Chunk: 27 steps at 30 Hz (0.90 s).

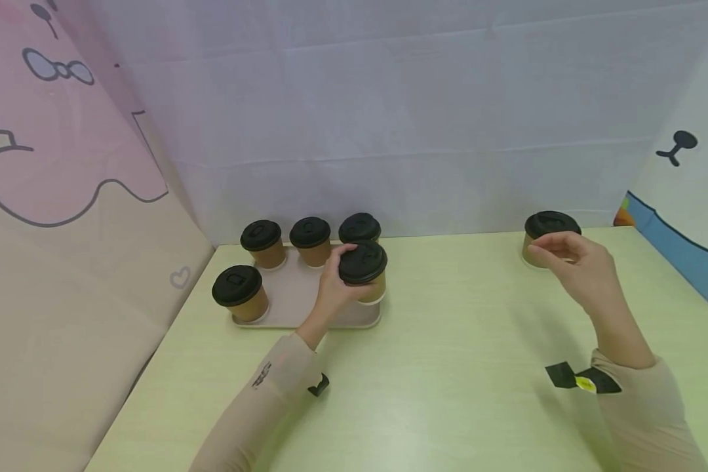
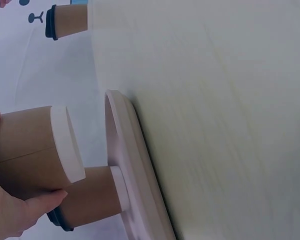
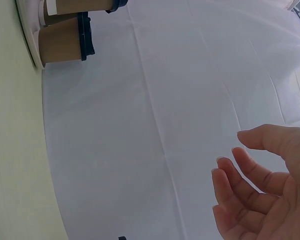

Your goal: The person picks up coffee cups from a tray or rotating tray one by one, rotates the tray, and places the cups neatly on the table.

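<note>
My left hand (image 1: 336, 283) grips a brown paper cup with a black lid (image 1: 362, 262). In the left wrist view this held cup (image 2: 27, 147) hangs over the near right corner of a pale tray (image 1: 297, 308), its white base above the tray's surface. Thumb and fingers wrap the cup's side. My right hand (image 1: 578, 269) is raised at the right, fingers loosely bent and holding nothing, as the right wrist view of the hand (image 3: 260, 185) shows. In the head view it overlaps another lidded cup (image 1: 551, 224) standing near the table's back edge.
Three lidded cups, left (image 1: 263, 242), middle (image 1: 311, 240) and right (image 1: 360, 227), line the tray's back. One more cup (image 1: 240, 293) stands at its near left corner. A white cloth (image 1: 425, 131) hangs behind the pale yellow table (image 1: 425, 380); printed cloth panels (image 1: 65, 262) flank it.
</note>
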Available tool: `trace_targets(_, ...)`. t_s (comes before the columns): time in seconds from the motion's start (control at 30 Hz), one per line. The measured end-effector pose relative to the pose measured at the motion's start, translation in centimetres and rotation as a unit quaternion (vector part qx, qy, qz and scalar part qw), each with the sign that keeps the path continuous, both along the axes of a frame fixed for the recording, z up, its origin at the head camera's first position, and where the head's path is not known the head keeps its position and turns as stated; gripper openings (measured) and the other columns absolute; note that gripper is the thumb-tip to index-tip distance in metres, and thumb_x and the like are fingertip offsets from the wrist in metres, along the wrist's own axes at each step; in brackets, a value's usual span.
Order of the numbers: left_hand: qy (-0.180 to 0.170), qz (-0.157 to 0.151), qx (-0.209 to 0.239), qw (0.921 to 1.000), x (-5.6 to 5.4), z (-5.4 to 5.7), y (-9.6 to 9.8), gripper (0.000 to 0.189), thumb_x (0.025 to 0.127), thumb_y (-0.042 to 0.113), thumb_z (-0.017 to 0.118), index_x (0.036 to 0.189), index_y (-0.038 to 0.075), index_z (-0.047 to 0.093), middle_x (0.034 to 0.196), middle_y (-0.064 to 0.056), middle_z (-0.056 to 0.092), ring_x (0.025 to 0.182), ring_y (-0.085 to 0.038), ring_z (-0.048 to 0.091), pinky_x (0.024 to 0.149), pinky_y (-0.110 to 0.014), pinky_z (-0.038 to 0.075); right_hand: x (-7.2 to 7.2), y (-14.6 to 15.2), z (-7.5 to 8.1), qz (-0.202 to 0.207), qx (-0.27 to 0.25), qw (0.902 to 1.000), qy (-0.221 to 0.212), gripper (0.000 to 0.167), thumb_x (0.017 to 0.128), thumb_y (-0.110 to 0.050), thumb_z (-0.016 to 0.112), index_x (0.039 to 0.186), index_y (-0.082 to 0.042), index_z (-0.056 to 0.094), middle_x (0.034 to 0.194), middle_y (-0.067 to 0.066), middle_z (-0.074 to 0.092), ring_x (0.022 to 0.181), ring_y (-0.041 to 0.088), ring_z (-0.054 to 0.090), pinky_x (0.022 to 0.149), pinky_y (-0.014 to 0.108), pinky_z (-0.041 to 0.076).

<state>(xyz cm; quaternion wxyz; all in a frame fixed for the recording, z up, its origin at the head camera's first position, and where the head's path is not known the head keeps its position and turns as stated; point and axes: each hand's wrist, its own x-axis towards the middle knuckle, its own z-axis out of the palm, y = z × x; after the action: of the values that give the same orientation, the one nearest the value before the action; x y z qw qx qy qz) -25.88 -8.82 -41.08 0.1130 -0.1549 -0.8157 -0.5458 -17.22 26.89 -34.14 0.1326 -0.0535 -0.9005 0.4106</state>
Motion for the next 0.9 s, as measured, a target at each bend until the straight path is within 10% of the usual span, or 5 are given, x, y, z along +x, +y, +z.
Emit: trace_targets(0.9,-0.005,-0.039,-0.014,0.9991,-1.2,0.0,3.8,0.078,0.059,0.012,0.085,0.126,0.016,0.045,0.131,-0.015,0.045,0.121,-0.03,0.043,0.102,-0.049,0.031,0.2,0.3,0.3,-0.008,-0.012,0.9999,0.001,0.033,0.09,-0.041,0.053,0.107,-0.013,0.057,0.086,-0.034,0.046,0.083,-0.013,0.042,0.07,0.02,0.037)
